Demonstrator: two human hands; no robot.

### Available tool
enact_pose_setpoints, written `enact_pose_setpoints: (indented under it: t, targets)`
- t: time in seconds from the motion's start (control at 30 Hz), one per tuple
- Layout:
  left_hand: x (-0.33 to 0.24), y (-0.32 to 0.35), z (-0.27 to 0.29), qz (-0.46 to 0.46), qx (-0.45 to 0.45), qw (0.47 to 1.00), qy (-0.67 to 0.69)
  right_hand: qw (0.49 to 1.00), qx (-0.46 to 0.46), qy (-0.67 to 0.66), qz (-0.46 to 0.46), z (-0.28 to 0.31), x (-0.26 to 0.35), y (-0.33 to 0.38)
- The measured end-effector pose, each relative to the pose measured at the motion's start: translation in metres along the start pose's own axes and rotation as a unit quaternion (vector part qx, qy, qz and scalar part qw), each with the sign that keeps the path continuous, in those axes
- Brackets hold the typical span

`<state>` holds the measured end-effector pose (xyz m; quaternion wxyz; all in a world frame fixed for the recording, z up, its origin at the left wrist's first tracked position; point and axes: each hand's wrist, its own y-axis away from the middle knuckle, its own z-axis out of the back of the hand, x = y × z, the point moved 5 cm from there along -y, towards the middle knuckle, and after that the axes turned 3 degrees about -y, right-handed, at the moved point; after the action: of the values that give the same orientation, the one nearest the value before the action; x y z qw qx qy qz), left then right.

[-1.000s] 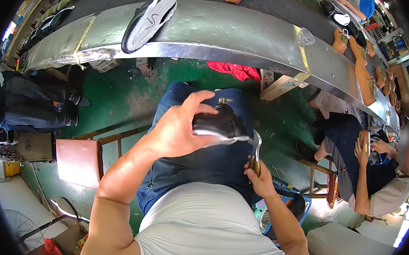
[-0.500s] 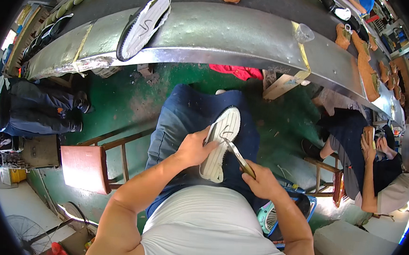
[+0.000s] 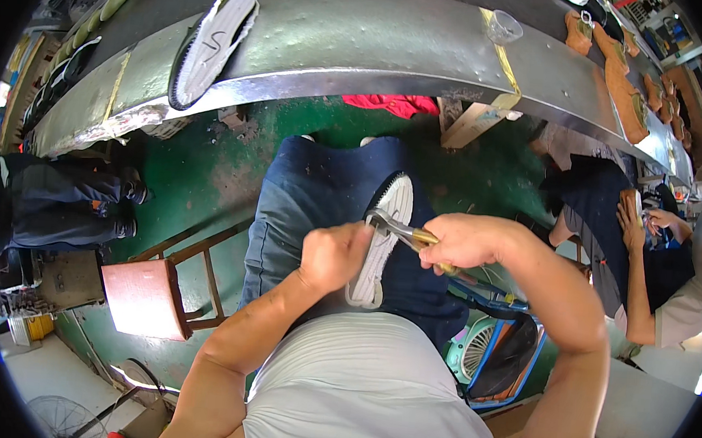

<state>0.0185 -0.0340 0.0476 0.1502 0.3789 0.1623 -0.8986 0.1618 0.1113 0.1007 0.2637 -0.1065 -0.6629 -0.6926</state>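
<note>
A shoe upper (image 3: 370,273) lies bottom up over my lap, its pale ribbed underside facing me and a dark edge showing at the toe. My left hand (image 3: 330,258) is closed on the shoe's left side, thumb near the tool's head. In my right hand (image 3: 467,239) are metal pincers (image 3: 399,227) with brass-coloured handles. Their head rests at the shoe's left edge, by my left thumb; what the jaws grip, if anything, is too small to tell. A similar white-bottomed shoe (image 3: 215,47) leans on the bench edge ahead.
The metal-topped bench (image 3: 339,43) runs across the front, bearing a clear cup (image 3: 504,26) and brown shoes (image 3: 626,100) at right. A stool (image 3: 146,298) stands left; a green fan (image 3: 468,349) sits right. A co-worker (image 3: 648,280) sits at right; another person's legs (image 3: 67,203) show left.
The pincers have moved from the shoe's middle to its left edge. My right forearm has swung up and outward, and my left hand has shifted along the shoe's side.
</note>
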Motion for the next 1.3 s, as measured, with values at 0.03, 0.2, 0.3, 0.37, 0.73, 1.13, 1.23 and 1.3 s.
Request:
enact_pose_setpoints:
  t: [0.03,0.2,0.3,0.37,0.73,1.13,1.23,1.3]
  targets:
    - [0.021,0.002,-0.004,0.117,0.073,0.99,0.01,0.997,-0.001,0.077,-0.021,0.005,0.011,0.003]
    - [0.078,0.023,-0.073,0.378,0.157,0.682,0.606,0.972,-0.134,0.166,0.101,-0.017,0.001,-0.022]
    - [0.061,0.017,-0.053,0.343,0.166,0.682,0.625,0.959,-0.22,0.065,0.167,-0.047,-0.025,-0.041]
    - [0.062,0.011,-0.052,0.314,0.153,0.71,0.611,0.936,-0.305,-0.022,0.173,-0.075,-0.039,-0.058]
    - [0.063,0.0,-0.06,0.29,0.107,0.853,0.421,0.886,-0.381,0.104,0.241,-0.039,-0.032,-0.037]
    - [0.023,-0.017,-0.034,0.011,0.12,0.992,0.033,0.845,-0.057,-0.505,0.168,-0.083,-0.082,-0.077]
    - [0.025,-0.02,-0.036,0.025,0.139,0.989,0.044,0.818,0.037,-0.555,0.145,-0.072,-0.087,-0.055]
    - [0.022,-0.022,-0.038,0.03,0.137,0.989,0.039,0.892,-0.138,-0.411,0.128,-0.054,-0.091,-0.046]
